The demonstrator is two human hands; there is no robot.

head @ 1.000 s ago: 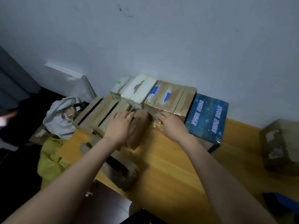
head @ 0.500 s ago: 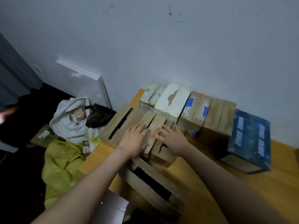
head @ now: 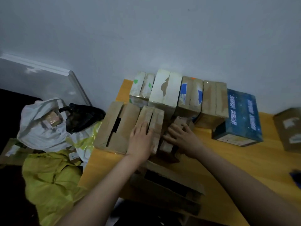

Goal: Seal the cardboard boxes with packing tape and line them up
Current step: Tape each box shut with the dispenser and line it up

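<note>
My left hand (head: 140, 141) lies flat on a brown cardboard box (head: 153, 116) with a gap between its top flaps, in the front row on the wooden table (head: 228, 162). My right hand (head: 182, 137) rests with spread fingers on a small brown box (head: 180, 122) just to its right. A larger brown box (head: 114, 126) with a gaping top stands at the left end. Behind them a row lines the wall: a white-green box (head: 141, 85), a white box (head: 166, 88), a blue-labelled brown box (head: 190, 93), a plain brown box (head: 213, 98) and a blue starry box (head: 241, 115).
An open, dark-mouthed carton (head: 166, 185) lies at the table's near edge below my hands. Another brown box (head: 288, 128) sits at the far right. Left of the table are a white bag (head: 42, 121), a black bag (head: 81, 116), a yellow-green bag (head: 48, 176) and a leaning white panel (head: 40, 82).
The view has swung left and closer. The small brown box moved left beside the front-row boxes; my left hand now lies on the neighbouring box and my right hand stays on the small one.
</note>
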